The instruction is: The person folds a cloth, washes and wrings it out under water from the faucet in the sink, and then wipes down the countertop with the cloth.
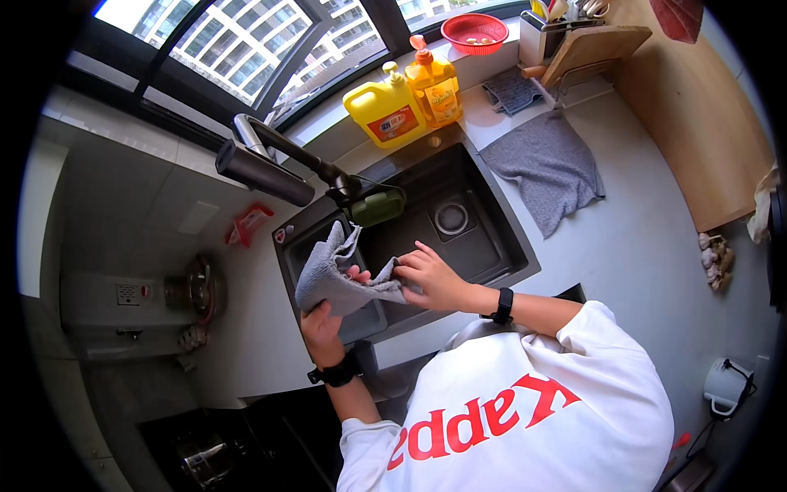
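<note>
A grey cloth (pixel 334 283) is held up, bunched and folded, over the left part of the dark sink (pixel 512 246). My left hand (pixel 321 326) grips its lower left edge; some fingertips show in a fold near the middle, the rest are hidden by the fabric. My right hand (pixel 430 279) pinches the cloth's right end between thumb and fingers. Behind the cloth, a green container (pixel 379 208) hangs below the black faucet (pixel 266 172). A round drain (pixel 451 218) shows in the right basin.
A yellow jug (pixel 385 112) and an orange pump bottle (pixel 434 90) stand behind the sink. Another grey cloth (pixel 551 168) lies on the right counter. A red basket (pixel 475 34) sits on the sill near a wooden cutting board (pixel 594 51). A pot (pixel 197 289) is at left.
</note>
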`<state>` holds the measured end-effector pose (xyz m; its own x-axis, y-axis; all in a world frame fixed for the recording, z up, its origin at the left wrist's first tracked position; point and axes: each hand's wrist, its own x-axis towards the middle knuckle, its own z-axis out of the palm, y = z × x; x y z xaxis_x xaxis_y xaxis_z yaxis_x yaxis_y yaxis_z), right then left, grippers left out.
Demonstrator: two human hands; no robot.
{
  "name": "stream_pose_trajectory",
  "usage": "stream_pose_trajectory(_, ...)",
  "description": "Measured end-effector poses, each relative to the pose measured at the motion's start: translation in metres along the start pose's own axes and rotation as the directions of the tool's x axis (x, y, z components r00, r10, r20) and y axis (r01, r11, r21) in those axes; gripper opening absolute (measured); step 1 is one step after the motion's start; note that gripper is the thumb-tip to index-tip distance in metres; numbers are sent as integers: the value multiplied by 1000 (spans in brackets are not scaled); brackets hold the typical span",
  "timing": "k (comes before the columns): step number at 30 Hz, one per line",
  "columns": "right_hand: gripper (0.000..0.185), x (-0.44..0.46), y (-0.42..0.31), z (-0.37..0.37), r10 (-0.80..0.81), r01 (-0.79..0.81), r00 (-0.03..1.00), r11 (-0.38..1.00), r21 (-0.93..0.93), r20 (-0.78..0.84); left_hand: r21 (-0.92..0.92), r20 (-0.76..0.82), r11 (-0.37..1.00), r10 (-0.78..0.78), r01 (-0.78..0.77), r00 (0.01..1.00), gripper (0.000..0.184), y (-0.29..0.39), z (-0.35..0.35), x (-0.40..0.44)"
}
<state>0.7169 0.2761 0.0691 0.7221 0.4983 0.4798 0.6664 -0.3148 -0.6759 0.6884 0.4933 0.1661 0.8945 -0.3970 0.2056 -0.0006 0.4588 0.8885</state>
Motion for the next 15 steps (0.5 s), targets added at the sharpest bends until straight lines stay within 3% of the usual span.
stream_pose_trajectory(6, 23, -10, 3, 8, 86, -85, 992, 996, -15, 88, -5, -5, 1000, -2, 2, 1000, 58, -1, 3, 1)
stream_pose_trajectory(15, 26, -2, -7, 7, 69, -73, 993, 997, -38, -98, -61, 0, 996, 73, -72, 997, 56, -2, 7, 2)
